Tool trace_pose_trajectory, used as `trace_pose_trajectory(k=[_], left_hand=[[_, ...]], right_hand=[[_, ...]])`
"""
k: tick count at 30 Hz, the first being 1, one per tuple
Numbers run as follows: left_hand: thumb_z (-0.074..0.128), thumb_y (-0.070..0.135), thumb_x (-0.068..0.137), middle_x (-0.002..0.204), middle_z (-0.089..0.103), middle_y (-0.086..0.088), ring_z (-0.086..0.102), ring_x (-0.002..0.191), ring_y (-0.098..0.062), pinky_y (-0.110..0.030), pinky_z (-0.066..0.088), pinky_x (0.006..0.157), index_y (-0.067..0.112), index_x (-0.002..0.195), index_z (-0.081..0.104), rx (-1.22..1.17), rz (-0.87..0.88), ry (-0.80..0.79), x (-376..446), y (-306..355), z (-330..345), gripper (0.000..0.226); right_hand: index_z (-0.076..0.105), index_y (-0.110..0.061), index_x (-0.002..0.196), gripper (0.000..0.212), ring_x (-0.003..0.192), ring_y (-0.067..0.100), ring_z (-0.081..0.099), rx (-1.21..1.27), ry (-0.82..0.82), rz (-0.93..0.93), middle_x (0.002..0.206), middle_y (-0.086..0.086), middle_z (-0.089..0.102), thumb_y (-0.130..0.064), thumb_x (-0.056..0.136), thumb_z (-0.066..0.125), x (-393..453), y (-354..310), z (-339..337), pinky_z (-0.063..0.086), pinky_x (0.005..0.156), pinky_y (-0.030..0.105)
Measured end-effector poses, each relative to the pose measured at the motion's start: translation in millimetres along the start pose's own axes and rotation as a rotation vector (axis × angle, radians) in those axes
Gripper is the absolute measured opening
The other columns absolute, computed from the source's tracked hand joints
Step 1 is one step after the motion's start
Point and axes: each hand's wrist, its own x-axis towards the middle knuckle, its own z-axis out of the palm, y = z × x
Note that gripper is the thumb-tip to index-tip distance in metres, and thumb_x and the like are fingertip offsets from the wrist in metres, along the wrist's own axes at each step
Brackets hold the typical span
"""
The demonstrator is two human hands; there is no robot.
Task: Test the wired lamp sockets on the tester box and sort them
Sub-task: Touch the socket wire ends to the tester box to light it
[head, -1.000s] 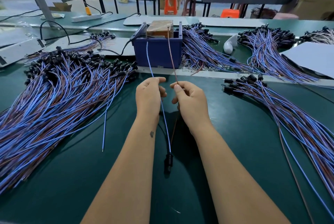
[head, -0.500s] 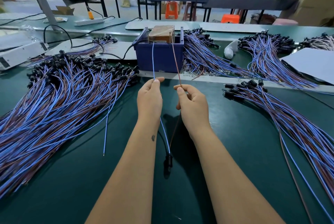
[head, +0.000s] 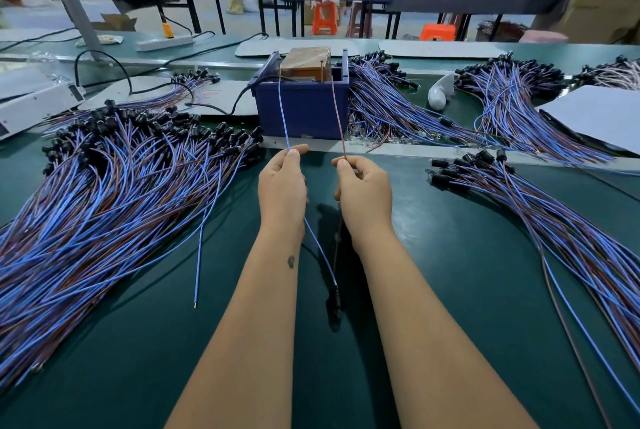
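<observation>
The left hand (head: 282, 183) is pinching the blue lead (head: 283, 113) and the right hand (head: 363, 186) the brown lead (head: 338, 117), now spread apart onto the tester box (head: 304, 89) contacts at the table's far edge; the socket (head: 334, 302) is hanging between the forearms, under test.

Both forearms extend forward, side by side, above the bench (head: 467, 273), toward the tester box (head: 301, 106). The left hand (head: 282, 186) is raised just short of the box, back of hand upward, thumb and forefinger pinching the blue wire (head: 284, 117). The right hand (head: 365, 188) sits just beside it, apart from it, fingers (head: 346, 165) curled, thumb and forefinger pinching the brown wire (head: 338, 117). A small dark mark shows on the left forearm.
</observation>
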Motion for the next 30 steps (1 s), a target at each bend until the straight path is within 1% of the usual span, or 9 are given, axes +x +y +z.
trace_pose_trajectory(k=[3,6,9,12,16,19,21,27,30], left_hand=[[0.044,0.024,0.1,0.046,0.035,0.008,0.03,0.039,-0.008,-0.018,0.029,0.039,0.029,0.091,0.072,0.009,-0.015,0.001,2,0,0,0.029],[0.045,0.025,0.099,0.045,0.033,0.009,0.029,0.039,-0.008,-0.019,0.029,0.039,0.031,0.09,0.072,0.024,-0.03,-0.01,3,-1,0,0.029],[0.044,0.025,0.1,0.044,0.031,0.009,0.027,0.038,-0.007,-0.018,0.028,0.038,0.031,0.092,0.071,0.025,-0.037,-0.013,3,-1,-2,0.028],[0.043,0.024,0.1,0.044,0.03,0.01,0.026,0.038,-0.008,-0.018,0.027,0.039,0.027,0.096,0.071,-0.002,-0.034,-0.03,3,-1,-2,0.028],[0.043,0.025,0.101,0.045,0.031,0.011,0.027,0.039,-0.007,-0.019,0.028,0.04,0.026,0.1,0.07,0.01,-0.011,-0.028,5,-1,-3,0.027],[0.043,0.025,0.101,0.045,0.031,0.011,0.028,0.039,-0.008,-0.02,0.027,0.04,0.026,0.099,0.07,-0.002,-0.012,-0.007,7,-1,-3,0.027],[0.043,0.025,0.101,0.045,0.031,0.011,0.027,0.039,-0.008,-0.021,0.027,0.04,0.027,0.097,0.069,-0.017,-0.022,0.002,8,0,-3,0.027],[0.043,0.024,0.101,0.044,0.03,0.011,0.026,0.039,-0.008,-0.021,0.026,0.04,0.025,0.097,0.07,-0.05,-0.044,-0.003,11,-1,-4,0.027],[0.043,0.024,0.101,0.044,0.029,0.011,0.025,0.039,-0.008,-0.021,0.026,0.04,0.025,0.097,0.069,-0.051,-0.048,-0.008,12,-1,-4,0.027]], right_hand=[[0.067,-0.026,0.089,0.019,0.06,0.015,0.046,0.017,-0.028,-0.008,0.058,-0.005,0.049,-0.025,0.097,0.05,-2,1,-3,0.045,0.064,0.037],[0.068,-0.024,0.092,0.018,0.065,0.014,0.048,0.005,-0.064,-0.024,0.06,-0.008,0.05,-0.025,0.097,0.051,-5,1,-6,0.05,0.071,0.041],[0.068,-0.022,0.093,0.018,0.067,0.015,0.048,-0.012,-0.083,-0.04,0.062,-0.006,0.051,-0.024,0.098,0.051,-8,0,-6,0.051,0.076,0.046],[0.068,-0.023,0.093,0.018,0.065,0.015,0.046,-0.025,-0.086,-0.048,0.062,-0.003,0.049,-0.024,0.099,0.051,-10,-2,-7,0.05,0.073,0.045],[0.068,-0.02,0.095,0.018,0.064,0.015,0.045,-0.019,-0.078,-0.053,0.061,-0.003,0.048,-0.023,0.099,0.051,-11,-3,-9,0.045,0.067,0.038],[0.068,-0.02,0.095,0.018,0.063,0.016,0.043,0.0,-0.081,-0.048,0.061,-0.001,0.047,-0.023,0.099,0.05,-11,-3,-10,0.04,0.064,0.032],[0.068,-0.021,0.094,0.018,0.063,0.015,0.043,0.001,-0.085,-0.047,0.06,-0.003,0.047,-0.023,0.099,0.05,-11,-3,-10,0.04,0.063,0.03],[0.066,-0.027,0.09,0.019,0.062,0.013,0.045,-0.003,-0.09,-0.055,0.059,-0.006,0.047,-0.023,0.099,0.05,-10,-1,-10,0.041,0.062,0.03],[0.068,-0.023,0.093,0.018,0.063,0.015,0.045,-0.011,-0.087,-0.057,0.06,-0.004,0.048,-0.023,0.099,0.05,-9,0,-9,0.042,0.063,0.032]])
